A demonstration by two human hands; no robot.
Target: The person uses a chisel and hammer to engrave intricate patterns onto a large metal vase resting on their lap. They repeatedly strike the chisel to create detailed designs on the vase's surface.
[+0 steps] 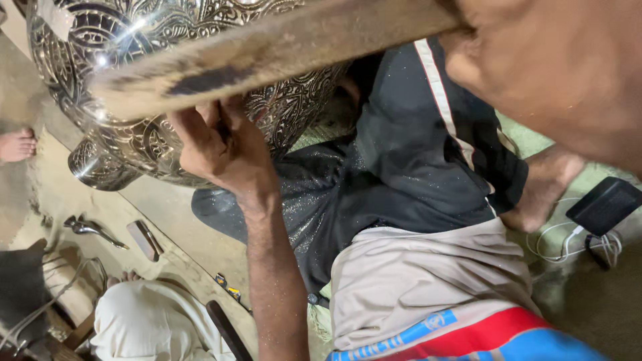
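One large engraved metal pot (134, 80) fills the view from 10 to 12 o'clock, its shiny patterned belly turned toward the camera and its narrow neck pointing down to about 9 o'clock; what it holds, if anything, cannot be seen. Across it, from 10 toward 1 o'clock, lies one long wooden stick (267, 50), blurred, with a dark worn patch near its 10 o'clock end. The left hand (221, 144) sits at the centre, just under the stick and pressed against the pot's wall, its fingers (200, 120) curled tightly inward; something small may be pinched in them, but it is too hidden to tell. The stick lies just above those curled fingers, touching or nearly so. The right hand (555, 73), at 1 to 2 o'clock, is very close to the camera and wraps the stick's near end, the fingers closed round it. Below, at 5 o'clock, are the person's dark shorts (414, 160) and a pale cloth (414, 281). On the floor at 8 o'clock lie one small metal tool (90, 229) and one flat block (144, 239). At 3 o'clock sits one black charger (605, 204) with a white cable (558, 244). One other person's bare foot (17, 145) shows at 9 o'clock.
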